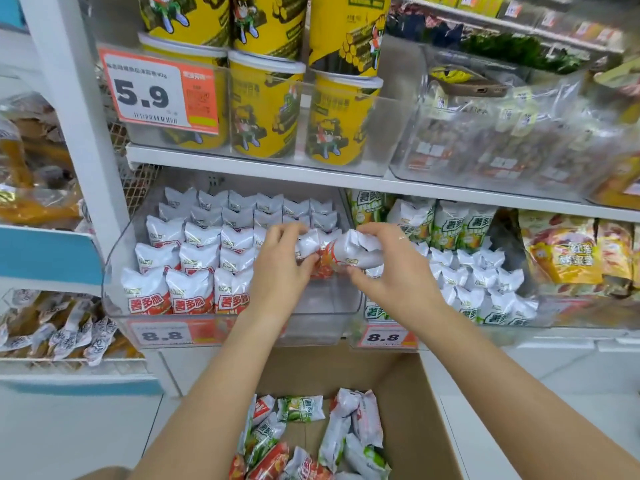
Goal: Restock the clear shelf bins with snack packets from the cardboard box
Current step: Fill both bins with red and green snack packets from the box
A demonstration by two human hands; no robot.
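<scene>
A clear shelf bin on the lower shelf holds rows of white-and-red snack packets; its right front part is bare. Both my hands are over that bin. My right hand grips a white-and-red packet lying on its side. My left hand pinches another white packet right beside it. Below, the open cardboard box holds several loose red and green packets. A second clear bin to the right holds white-and-green packets.
The upper shelf carries yellow tubs in a clear bin and a bin of bagged snacks. Price tags hang at the bin fronts. A white shelf post stands at left. Orange bags sit at far right.
</scene>
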